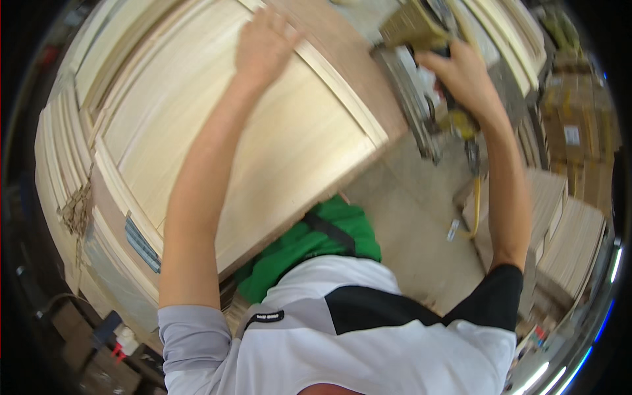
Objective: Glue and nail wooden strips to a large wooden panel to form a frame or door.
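Note:
A large pale wooden panel [296, 138] with raised strips along its edges lies in front of me. My left hand [264, 49] is over the strip [342, 99] at the panel's far right side, fingers stretched out and slightly blurred. It seems to rest on the strip. My right hand [464, 76] grips the handle of a nail gun [403, 82], its long magazine slanting down toward me. The tool is held to the right of the panel, apart from it. A yellow air hose [476, 204] hangs below its handle.
Metallic blue-grey nail or staple strips [142, 243] lie on wood at the left. Long wooden strips [64, 145] are stacked beyond. At the right stand cardboard boxes [573, 112] and stacked boards [571, 247]. Concrete floor [421, 210] shows beside the panel.

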The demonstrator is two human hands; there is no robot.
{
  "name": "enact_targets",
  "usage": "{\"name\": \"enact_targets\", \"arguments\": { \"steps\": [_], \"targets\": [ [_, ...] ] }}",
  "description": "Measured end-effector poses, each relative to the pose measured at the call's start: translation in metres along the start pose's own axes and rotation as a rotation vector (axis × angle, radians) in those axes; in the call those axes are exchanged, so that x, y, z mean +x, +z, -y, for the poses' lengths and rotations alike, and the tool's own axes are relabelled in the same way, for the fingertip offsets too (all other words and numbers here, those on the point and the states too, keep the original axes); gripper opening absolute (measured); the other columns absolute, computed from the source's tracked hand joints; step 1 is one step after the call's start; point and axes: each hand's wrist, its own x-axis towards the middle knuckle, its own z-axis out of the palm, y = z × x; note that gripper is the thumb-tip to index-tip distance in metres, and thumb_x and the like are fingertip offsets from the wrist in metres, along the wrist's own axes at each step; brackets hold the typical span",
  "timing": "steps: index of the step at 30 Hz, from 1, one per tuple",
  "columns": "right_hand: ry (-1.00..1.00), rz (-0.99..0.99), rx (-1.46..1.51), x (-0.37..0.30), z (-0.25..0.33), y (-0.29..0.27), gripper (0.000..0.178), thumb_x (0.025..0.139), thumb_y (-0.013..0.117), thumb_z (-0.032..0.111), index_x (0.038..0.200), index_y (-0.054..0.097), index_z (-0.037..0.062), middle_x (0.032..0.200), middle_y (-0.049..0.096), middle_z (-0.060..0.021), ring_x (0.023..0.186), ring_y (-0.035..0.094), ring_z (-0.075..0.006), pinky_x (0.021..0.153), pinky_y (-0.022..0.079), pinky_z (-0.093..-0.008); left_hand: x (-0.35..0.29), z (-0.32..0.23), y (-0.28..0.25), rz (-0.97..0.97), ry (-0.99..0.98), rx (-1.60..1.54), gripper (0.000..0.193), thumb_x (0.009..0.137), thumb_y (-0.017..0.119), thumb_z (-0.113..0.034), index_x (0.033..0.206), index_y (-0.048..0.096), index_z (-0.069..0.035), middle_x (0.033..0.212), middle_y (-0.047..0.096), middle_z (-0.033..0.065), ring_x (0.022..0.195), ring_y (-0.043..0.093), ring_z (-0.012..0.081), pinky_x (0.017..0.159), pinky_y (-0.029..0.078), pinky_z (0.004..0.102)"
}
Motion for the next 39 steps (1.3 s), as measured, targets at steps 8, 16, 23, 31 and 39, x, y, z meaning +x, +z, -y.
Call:
{"name": "enact_targets", "arguments": {
  "steps": [8, 16, 23, 31, 39],
  "targets": [
    [0.216, 0.091, 0.070, 0.005, 0.033, -0.003, 0.027, 0.079, 0.066, 0.019, 0.085, 0.059, -0.0065, 0.059, 0.057, -0.0069, 0.046, 0.056, -0.0134, 0.044, 0.045, -0.0287, -0.017, -0.015, 0.003, -0.103, -0.130, -0.130, 0.057, 0.096, 0.044, -0.049, 0.130, 0.052, -0.005, 0.147, 0.034, 0.0258, 0.139, 0.030, 0.0378, 0.112, 0.026, 0.0453],
    [-0.179, 0.214, 0.159, 0.115, 0.112, 0.018, 0.027, 0.079, 0.065, 0.018, 0.082, 0.061, -0.0081, 0.058, 0.058, -0.0073, 0.046, 0.057, -0.0138, 0.045, 0.045, -0.0278, -0.017, -0.017, -0.010, -0.184, -0.155, -0.216, 0.041, 0.089, 0.059, -0.038, 0.114, 0.061, -0.006, 0.137, 0.047, 0.0265, 0.131, 0.041, 0.0383, 0.107, 0.032, 0.0457],
    [-0.378, 0.275, 0.097, 0.219, 0.157, 0.056, 0.025, 0.080, 0.063, 0.022, 0.077, 0.064, -0.0028, 0.055, 0.055, -0.0049, 0.046, 0.053, -0.0105, 0.046, 0.041, -0.0254, -0.012, -0.021, -0.013, -0.192, -0.164, -0.221, 0.038, 0.086, 0.062, -0.035, 0.109, 0.062, -0.005, 0.134, 0.050, 0.0260, 0.129, 0.044, 0.0379, 0.105, 0.034, 0.0463],
    [-0.263, 0.253, 0.019, 0.233, 0.181, 0.069, 0.022, 0.078, 0.063, 0.020, 0.076, 0.066, -0.0016, 0.057, 0.058, -0.0075, 0.048, 0.057, -0.0153, 0.045, 0.044, -0.0287, -0.008, -0.016, -0.013, -0.242, -0.173, -0.240, 0.035, 0.083, 0.066, -0.032, 0.105, 0.062, -0.004, 0.131, 0.053, 0.0255, 0.126, 0.047, 0.0379, 0.102, 0.037, 0.0461],
    [-0.271, 0.233, 0.004, 0.227, 0.178, 0.077, 0.024, 0.078, 0.061, 0.018, 0.077, 0.063, -0.0060, 0.061, 0.060, -0.0108, 0.050, 0.059, -0.0179, 0.046, 0.047, -0.0303, -0.011, -0.020, -0.012, -0.243, -0.168, -0.228, 0.034, 0.085, 0.064, -0.033, 0.104, 0.064, -0.005, 0.130, 0.054, 0.0253, 0.126, 0.048, 0.0379, 0.103, 0.037, 0.0464]
  ]
}}
